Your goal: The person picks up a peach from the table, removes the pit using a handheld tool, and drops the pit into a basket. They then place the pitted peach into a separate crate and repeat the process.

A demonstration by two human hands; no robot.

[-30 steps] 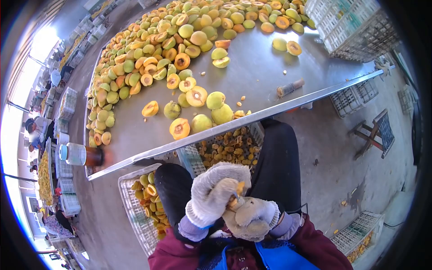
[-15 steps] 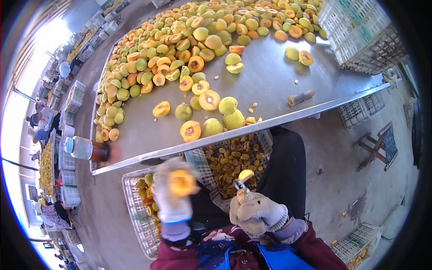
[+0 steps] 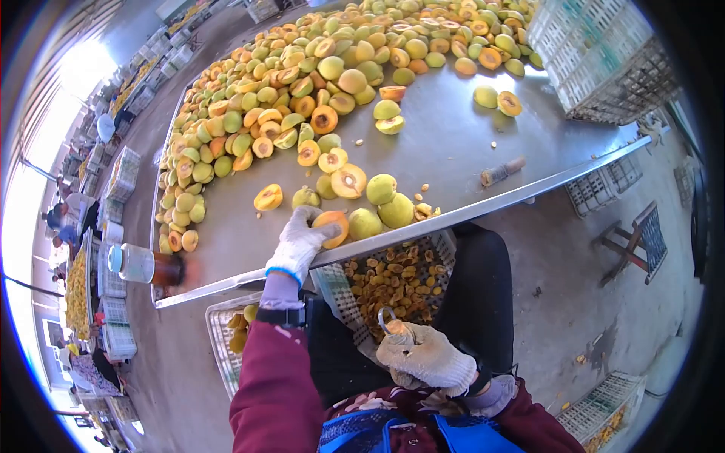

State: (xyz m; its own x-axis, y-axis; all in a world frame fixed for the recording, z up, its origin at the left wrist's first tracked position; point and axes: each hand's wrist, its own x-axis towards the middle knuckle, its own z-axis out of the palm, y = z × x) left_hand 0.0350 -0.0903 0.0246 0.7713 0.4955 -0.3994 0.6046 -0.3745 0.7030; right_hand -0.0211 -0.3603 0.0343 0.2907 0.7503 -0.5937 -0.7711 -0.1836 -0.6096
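Note:
My left hand (image 3: 298,240), in a pale glove, reaches over the metal table's front edge with its fingers round a halved peach (image 3: 332,227). My right hand (image 3: 427,356), in a worn beige glove, is closed on a small tool with a curved metal loop (image 3: 384,317), above my lap. Near my left hand lie a green whole peach (image 3: 306,198), a cut half (image 3: 268,198) and a pale green peach (image 3: 365,224). Below the edge, between my knees, a crate (image 3: 332,287) holds brown pits and scraps (image 3: 393,283).
A heap of halved peaches (image 3: 302,83) covers the table's (image 3: 438,151) back and left. A jar (image 3: 143,264) is at the left corner, a short wrapped rod (image 3: 502,171) at the right edge. Crates (image 3: 596,60) stand right, a stool (image 3: 640,240) beyond. People work far left.
My left hand has left my right hand, carried an orange half leftward over the side crate, and now grips a half on the table. The yellow piece by the tool's loop is gone.

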